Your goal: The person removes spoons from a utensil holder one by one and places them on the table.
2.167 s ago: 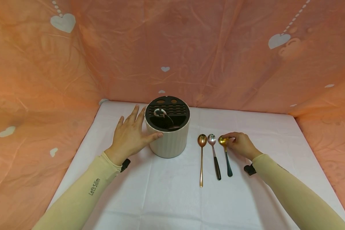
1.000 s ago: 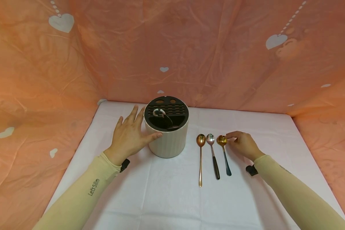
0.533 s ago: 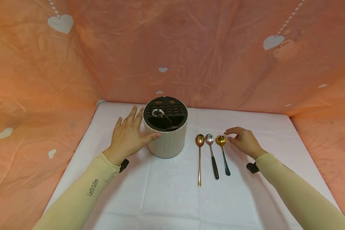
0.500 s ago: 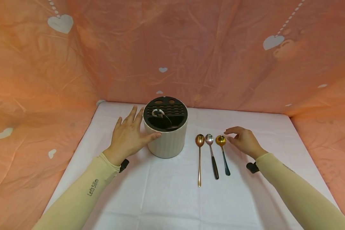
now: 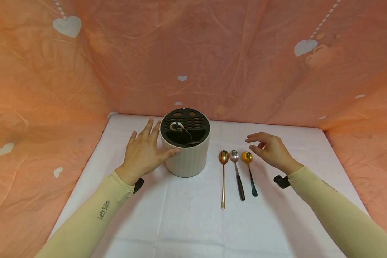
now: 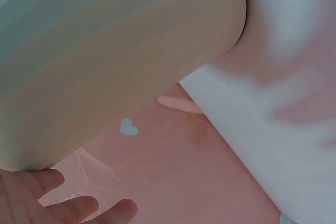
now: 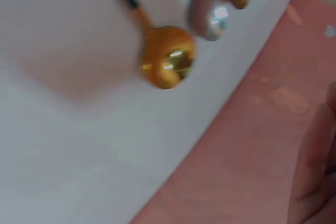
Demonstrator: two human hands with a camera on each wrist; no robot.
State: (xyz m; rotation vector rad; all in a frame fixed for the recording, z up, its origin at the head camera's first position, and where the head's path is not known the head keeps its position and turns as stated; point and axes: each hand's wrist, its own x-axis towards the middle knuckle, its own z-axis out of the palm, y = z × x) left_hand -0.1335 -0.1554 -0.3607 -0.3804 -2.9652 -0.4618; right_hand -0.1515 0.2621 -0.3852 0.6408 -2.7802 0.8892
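A ribbed cream utensil holder [image 5: 187,163] with a black slotted lid [image 5: 193,123] stands upright on the table. The bowl of a silver spoon [image 5: 177,126] sticks up out of its front opening. My left hand [image 5: 143,154] rests against the holder's left side, fingers spread. Three spoons lie side by side to the right of the holder: a copper one [image 5: 223,157], a silver one with a dark handle [image 5: 240,188] and a gold one with a dark green handle [image 5: 247,157]. Above and right of the gold bowl hovers my right hand [image 5: 272,150], relaxed and holding nothing.
White cloth [image 5: 187,222] covers the table. Orange-pink fabric [image 5: 213,64] printed with pale hearts hangs behind it and along both sides. A dark wrist camera [image 5: 281,181] sits under the right wrist.
My right hand has let go of the gold spoon's bowl and lifted up and away from it. The gold spoon stays on the cloth. My left hand keeps its place at the holder.
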